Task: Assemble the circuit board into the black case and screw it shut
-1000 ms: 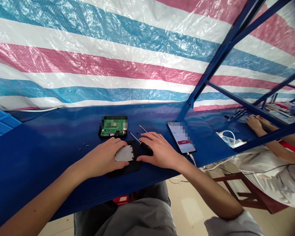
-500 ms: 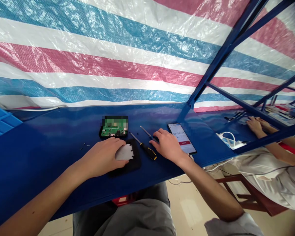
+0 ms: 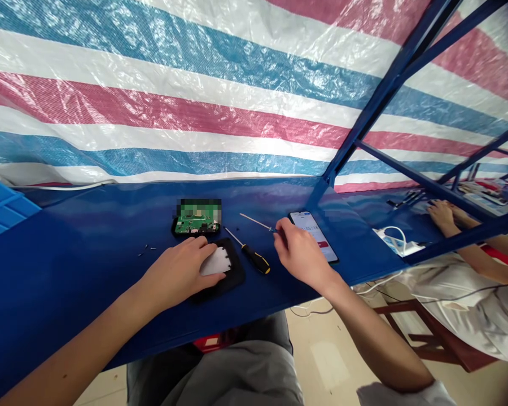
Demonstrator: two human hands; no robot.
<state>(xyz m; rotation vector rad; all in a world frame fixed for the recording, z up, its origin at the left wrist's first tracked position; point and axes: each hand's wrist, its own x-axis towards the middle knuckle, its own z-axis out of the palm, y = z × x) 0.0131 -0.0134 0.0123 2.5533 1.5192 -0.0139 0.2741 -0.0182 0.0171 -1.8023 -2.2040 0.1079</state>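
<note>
My left hand (image 3: 185,266) rests on a black cover (image 3: 236,270), thumb and fingers curled round a pale grey-white plate (image 3: 217,261) with dark notches along its right edge. In my right hand (image 3: 301,251) is a thin screwdriver (image 3: 256,220); its bare shaft points to the far left, and most of its handle is hidden by the fingers. A second screwdriver (image 3: 256,258), black and yellow, lies between the hands. Beyond my left hand sits a green circuit board (image 3: 198,221) in a black housing, partly pixelated.
A phone (image 3: 320,237) with a running timer lies just beyond my right hand. Several small screws (image 3: 147,248) are scattered left of the board. A blue crate (image 3: 6,206) stands at the left, a power strip (image 3: 400,243) at the right. Farther right, another person's hands (image 3: 442,213) work.
My right hand has lifted and shifted slightly right, turning the thin screwdriver and covering more of the phone. My left hand and the plate have barely moved.
</note>
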